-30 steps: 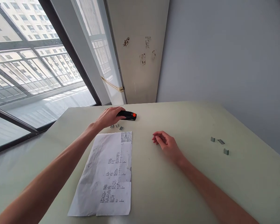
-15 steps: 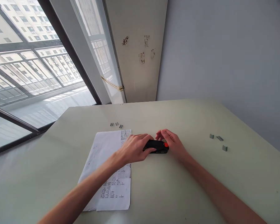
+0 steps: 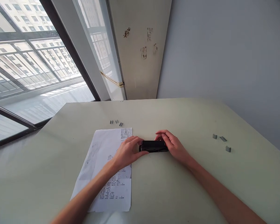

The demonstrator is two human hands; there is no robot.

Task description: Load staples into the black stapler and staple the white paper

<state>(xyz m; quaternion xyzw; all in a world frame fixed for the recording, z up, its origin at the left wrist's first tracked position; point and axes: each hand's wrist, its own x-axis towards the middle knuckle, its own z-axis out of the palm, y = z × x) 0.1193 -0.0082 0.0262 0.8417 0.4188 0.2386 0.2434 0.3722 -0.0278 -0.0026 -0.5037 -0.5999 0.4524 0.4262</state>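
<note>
The stapler point(image 3: 155, 146) has moved from the table's far side, where the left hand point(image 3: 128, 151) held it a second ago, to a spot between both hands; since the last frame, the left hand has drawn back toward its left end, baring more of the black top. A pale green table point(image 3: 165, 186) spreads beneath and around the hands, with a plain gray wall point(image 3: 212, 56) beyond to the right, a stained beige panel point(image 3: 140, 71) straight ahead and a large window point(image 3: 37, 62) to the far left, facing a railing and buildings.

The left hand pinches the stapler's left end, thumb on the near side and fingers on the far side. The right hand point(image 3: 174, 146) is half-curled at the other end, touching it; whether its fingers grip cannot be told. A creased sheet of paper point(image 3: 105, 146) lies partly under the left hand and forearm. Three small staple strips point(image 3: 117, 121) sit beyond the left hand, past the sheet's far edge, and three gray pieces point(image 3: 223, 138) lie well apart to the right of the right hand. The sheet's dense print is too small to read.
</note>
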